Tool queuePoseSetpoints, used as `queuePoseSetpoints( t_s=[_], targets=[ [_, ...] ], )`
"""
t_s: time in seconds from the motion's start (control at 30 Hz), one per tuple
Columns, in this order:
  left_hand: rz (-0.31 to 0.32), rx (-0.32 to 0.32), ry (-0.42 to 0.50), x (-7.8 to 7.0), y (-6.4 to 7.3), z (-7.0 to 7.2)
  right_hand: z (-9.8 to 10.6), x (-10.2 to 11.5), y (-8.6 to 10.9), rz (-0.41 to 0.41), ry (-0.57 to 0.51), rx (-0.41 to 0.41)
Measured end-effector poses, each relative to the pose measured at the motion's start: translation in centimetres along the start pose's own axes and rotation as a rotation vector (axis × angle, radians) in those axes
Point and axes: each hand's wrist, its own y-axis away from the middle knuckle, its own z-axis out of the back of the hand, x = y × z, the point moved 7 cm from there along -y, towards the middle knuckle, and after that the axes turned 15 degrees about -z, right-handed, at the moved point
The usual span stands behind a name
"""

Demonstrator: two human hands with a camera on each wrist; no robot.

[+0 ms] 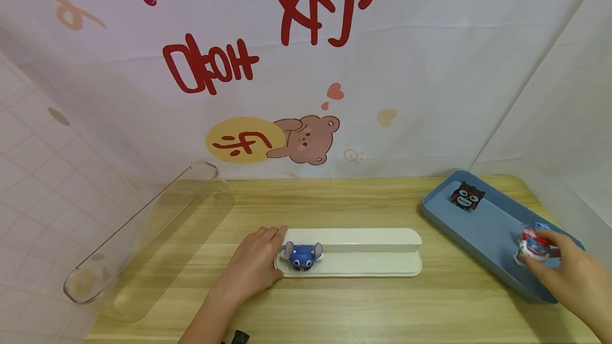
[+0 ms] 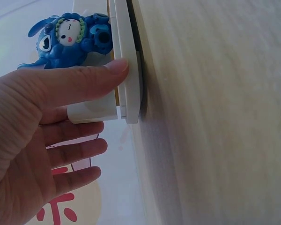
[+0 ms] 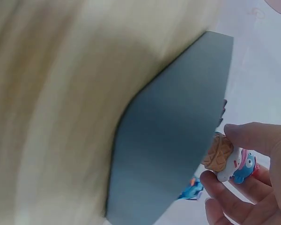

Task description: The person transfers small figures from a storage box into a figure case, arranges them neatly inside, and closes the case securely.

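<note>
On the table a white two-level display base [image 1: 351, 264] carries a blue Stitch figurine [image 1: 303, 257] at the left end of its lower step. My left hand [image 1: 258, 259] holds that end of the base, thumb at the front edge and fingers behind; in the left wrist view the thumb [image 2: 84, 84] lies just beside the figurine. My right hand [image 1: 569, 269] pinches a small ice-cream-cone figurine [image 3: 225, 159], with a waffle cone and white, blue and red parts, over the near end of the blue-grey tray [image 1: 487, 232].
Inside the tray lie a dark owl-faced piece [image 1: 467, 197] and another small blue item [image 3: 192, 189], partly hidden. A long transparent cover [image 1: 162, 238] stands at the left. A patterned white cloth [image 1: 411, 68] hangs behind the table, and a black object [image 1: 240, 337] shows at the bottom edge.
</note>
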Motion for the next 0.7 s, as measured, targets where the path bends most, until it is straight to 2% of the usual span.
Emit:
queuePoseSetpoints(
  t_s=[0.2, 0.5, 0.7],
  targets=[
    [0.004, 0.003, 0.011, 0.0, 0.1, 0.0, 0.4, 0.7, 0.1, -0.006, -0.029, -0.016],
    [0.009, 0.004, 0.025, -0.1, 0.1, 0.0, 1.4, 2.5, 0.7, 0.041, -0.076, -0.083],
    [0.01, 0.0, 0.026, -0.1, 0.1, 0.0, 2.4, 4.1, 1.0, 0.103, -0.159, -0.139]
  ],
)
